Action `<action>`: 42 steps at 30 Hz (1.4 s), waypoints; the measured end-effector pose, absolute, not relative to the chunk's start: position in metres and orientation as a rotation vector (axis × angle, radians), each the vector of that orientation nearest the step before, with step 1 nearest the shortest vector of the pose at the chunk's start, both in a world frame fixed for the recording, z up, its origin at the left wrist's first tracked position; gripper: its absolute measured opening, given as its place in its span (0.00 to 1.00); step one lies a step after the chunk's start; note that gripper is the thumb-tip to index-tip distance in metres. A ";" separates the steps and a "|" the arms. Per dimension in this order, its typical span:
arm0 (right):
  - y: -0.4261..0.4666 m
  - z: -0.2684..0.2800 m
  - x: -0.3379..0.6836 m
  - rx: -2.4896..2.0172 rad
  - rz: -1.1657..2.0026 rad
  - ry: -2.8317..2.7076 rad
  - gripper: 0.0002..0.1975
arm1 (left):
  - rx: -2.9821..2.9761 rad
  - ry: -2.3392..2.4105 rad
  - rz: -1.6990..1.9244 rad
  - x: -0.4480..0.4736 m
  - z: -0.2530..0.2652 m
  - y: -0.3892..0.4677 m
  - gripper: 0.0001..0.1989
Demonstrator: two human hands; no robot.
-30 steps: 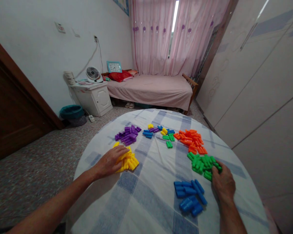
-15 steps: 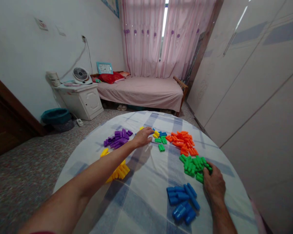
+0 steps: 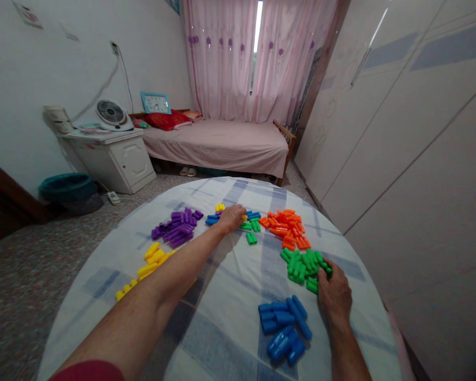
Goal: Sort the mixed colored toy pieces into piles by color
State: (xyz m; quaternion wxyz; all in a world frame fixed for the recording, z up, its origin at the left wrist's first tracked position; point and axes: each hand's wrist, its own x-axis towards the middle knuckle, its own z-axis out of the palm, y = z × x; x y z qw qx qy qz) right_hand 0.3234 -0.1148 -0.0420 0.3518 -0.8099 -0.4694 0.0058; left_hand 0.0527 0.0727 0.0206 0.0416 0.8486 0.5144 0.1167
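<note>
left hand (image 3: pixel 232 216) partly covering mixed-colour plastic tube pieces (image 3: pixel 255 225) at far side of checked tablecloth (image 3: pixel 232 296), right hand (image 3: pixel 335 290) touching green tube pieces (image 3: pixel 301 265), well apart, can't tell if either's gripping; left forearm (image 3: pixel 164 286) hanging over yellow tube pieces (image 3: pixel 155 257), dipping could be scattering them imo

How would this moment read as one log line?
left hand: at mixed-color pieces, grip unclear | right hand: at green pile | table: also purple pile, yellow pile, orange pile, blue pile
</note>
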 end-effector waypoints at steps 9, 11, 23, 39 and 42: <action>-0.113 -0.044 0.326 -2.138 0.003 -1.206 0.24 | 2.414 1.406 0.769 -0.058 0.068 -0.034 0.16; -0.113 -0.045 0.327 -2.141 0.000 -1.205 0.24 | 2.356 1.515 0.802 -0.093 0.066 -0.064 0.17; -0.111 -0.047 0.330 -2.174 0.006 -1.210 0.23 | 2.506 1.592 0.793 -0.151 0.011 -0.133 0.15; -0.111 -0.048 0.330 -2.170 0.004 -1.221 0.23 | 2.623 1.467 0.949 -0.087 0.040 -0.058 0.14; -0.111 -0.049 0.330 -2.178 0.001 -1.228 0.23 | 2.568 1.506 0.866 -0.058 0.043 0.004 0.15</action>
